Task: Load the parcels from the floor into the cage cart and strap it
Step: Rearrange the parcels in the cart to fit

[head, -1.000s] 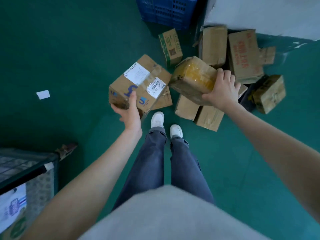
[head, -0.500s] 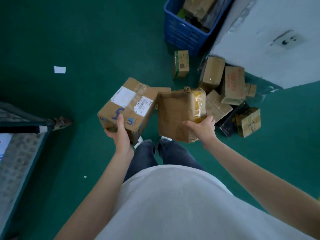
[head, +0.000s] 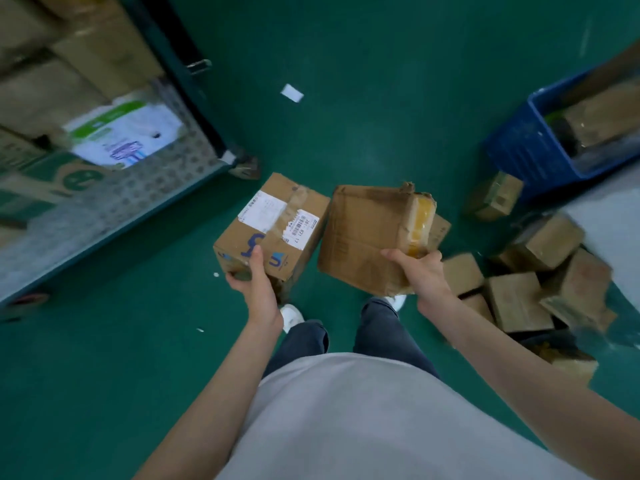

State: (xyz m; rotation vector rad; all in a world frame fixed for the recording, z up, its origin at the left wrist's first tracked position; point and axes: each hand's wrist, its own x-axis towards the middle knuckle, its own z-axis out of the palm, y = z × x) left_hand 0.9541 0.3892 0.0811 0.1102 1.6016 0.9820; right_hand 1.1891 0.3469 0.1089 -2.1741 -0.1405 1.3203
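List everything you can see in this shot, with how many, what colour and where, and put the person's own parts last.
labelled box: one, brown with white labels and blue print, held at centre.
taped box: one, brown with yellow tape, held right of centre.
cage cart: one, dark green frame, upper left, with cartons inside.
floor parcels: a pile, count unclear, brown, right.
small box: one, brown and green, beside the crate.
crate: one, blue, upper right, holding cardboard.
paper scrap: one, white, on the green floor.
left hand: grips the labelled box.
right hand: grips the taped box.
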